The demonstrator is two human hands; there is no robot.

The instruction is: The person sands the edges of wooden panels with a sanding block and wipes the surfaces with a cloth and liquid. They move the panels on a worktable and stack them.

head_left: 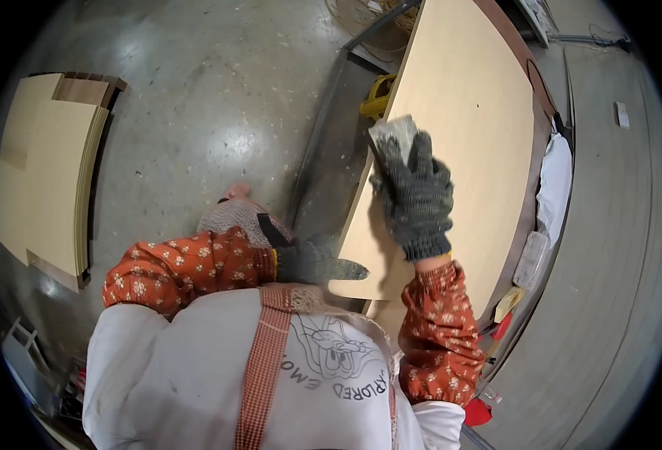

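A large pale wood-coloured panel (462,97) lies in front of me, its near corner beside my waist. My left hand (316,259), in a dark grey knit glove, is at that corner with the thumb over the top face. Its other fingers are mostly hidden at the panel's edge, and the hand looks closed on the panel. Along the left edge, my gloved right hand (417,187) holds a worn, greyish sanding block (394,133), pressed near the panel's edge. The block's lower part is covered by the hand.
Cut panels (46,172) are stacked on the floor at left. A yellow object (376,97) sits under the panel's left edge, by a dark metal frame (323,135). To the right lie white cloth (554,184), a clear plastic container (531,259) and a red item (478,412).
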